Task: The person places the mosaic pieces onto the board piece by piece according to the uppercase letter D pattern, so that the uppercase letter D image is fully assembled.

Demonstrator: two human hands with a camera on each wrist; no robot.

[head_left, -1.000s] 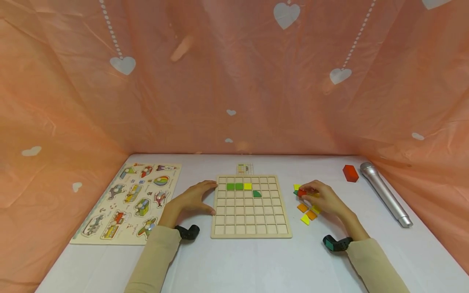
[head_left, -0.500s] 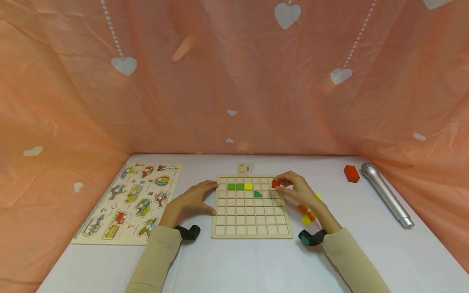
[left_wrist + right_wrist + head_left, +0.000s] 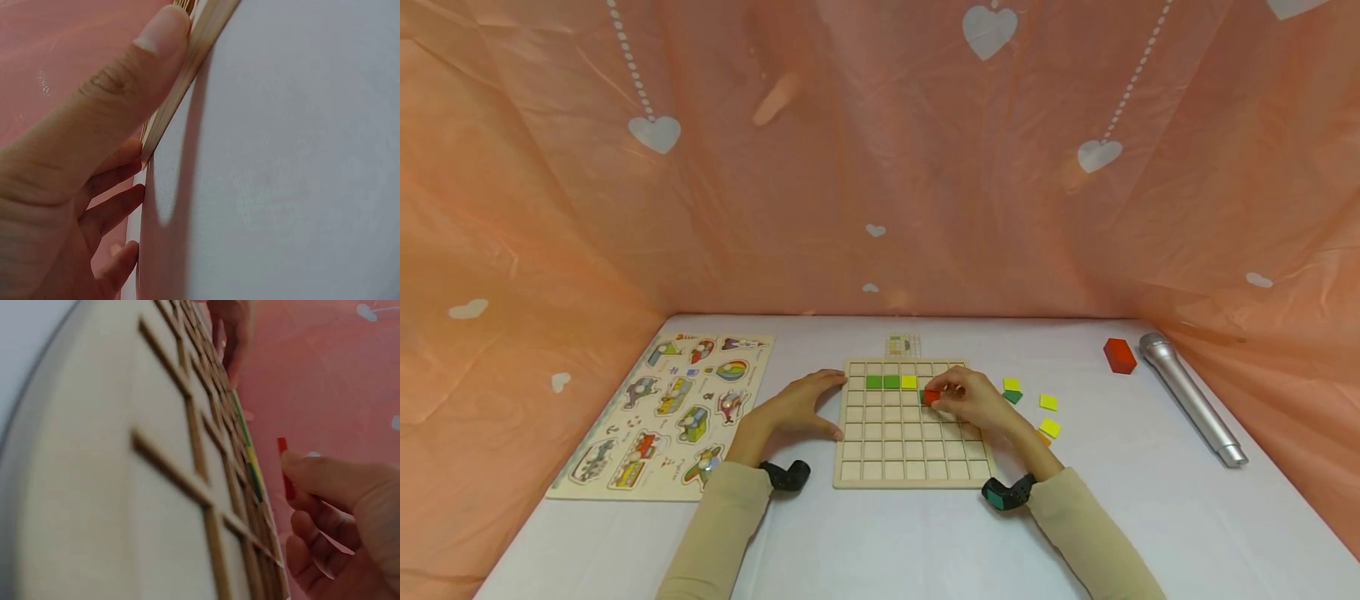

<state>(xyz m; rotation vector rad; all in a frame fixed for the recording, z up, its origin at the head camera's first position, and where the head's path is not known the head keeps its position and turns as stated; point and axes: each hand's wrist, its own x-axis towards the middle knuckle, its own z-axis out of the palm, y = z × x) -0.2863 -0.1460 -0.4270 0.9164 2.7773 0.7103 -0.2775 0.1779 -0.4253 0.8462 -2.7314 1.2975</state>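
A wooden grid board [image 3: 891, 458] lies flat, its raised strips marking out square cells. My right hand [image 3: 973, 402] pinches a thin red tile [image 3: 286, 469] between thumb and fingers. In the head view this tile covers most of a dark green tile [image 3: 922, 398] in the second row; the right wrist view shows it held above the board's surface. Two green tiles [image 3: 882, 382] and a yellow tile [image 3: 908, 382] sit side by side in cells to the upper left. My left hand [image 3: 796, 406] rests at the board's left edge, thumb and fingers spread along it.
Loose yellow tiles [image 3: 1049, 427], a green piece [image 3: 1012, 397] and a partly hidden orange piece [image 3: 1042, 437] lie right of the board. A small grid card [image 3: 902, 345] lies behind it. A picture puzzle [image 3: 662, 417] is left; a red block [image 3: 1119, 356] and silver microphone [image 3: 1191, 400] are right.
My right hand has picked up the red tile from the loose pieces and carried it left, over the board to the dark green tile. My left hand has stayed at the board's edge.
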